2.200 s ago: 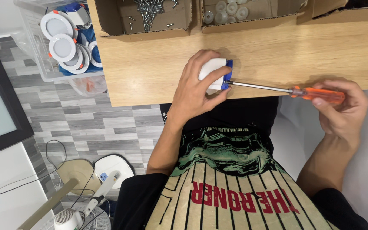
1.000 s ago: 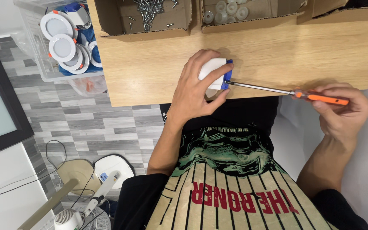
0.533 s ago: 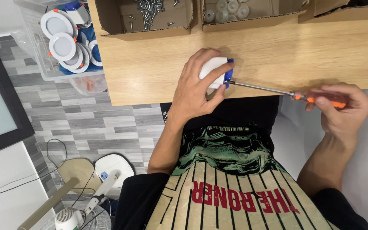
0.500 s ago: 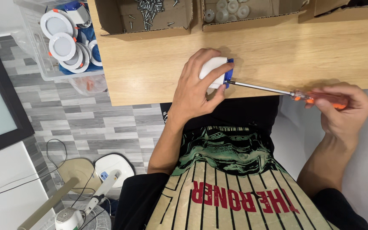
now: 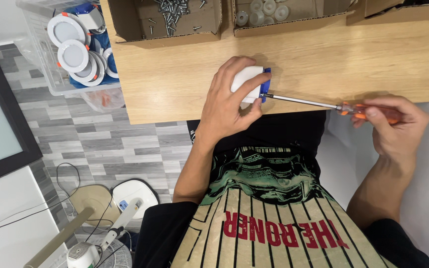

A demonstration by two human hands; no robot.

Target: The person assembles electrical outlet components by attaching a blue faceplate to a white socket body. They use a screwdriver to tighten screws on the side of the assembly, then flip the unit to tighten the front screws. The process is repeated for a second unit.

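**Screwdriver stays on the lamp, grip shifts on the handle**

The left hand (image 5: pixel 229 101) clamps the small white lamp housing (image 5: pixel 246 82) down at the near edge of the wooden table (image 5: pixel 184 84), fingers curled over its top and thumb pressed underneath at about 5 o'clock of it. The blue part (image 5: pixel 265 85) peeks out on the housing's 3 o'clock side, just as it did half a second ago; the housing has not moved.

From there the screwdriver (image 5: pixel 318 103) runs out toward 3 o'clock, its metal shaft tip still seated at the blue part. The right hand (image 5: pixel 393 129) wraps the orange handle, fingers closed together around it, the thumb lying along the top. Compared with two seconds ago, more of the handle is covered and only a sliver of orange shows.

At 12 o'clock of the hands, a cardboard box of screws (image 5: pixel 174 17) and a second box of round plastic pieces (image 5: pixel 269 12) sit unchanged. At 10 o'clock, a clear bin of white round lamps (image 5: pixel 73 49) stays put beside the table.
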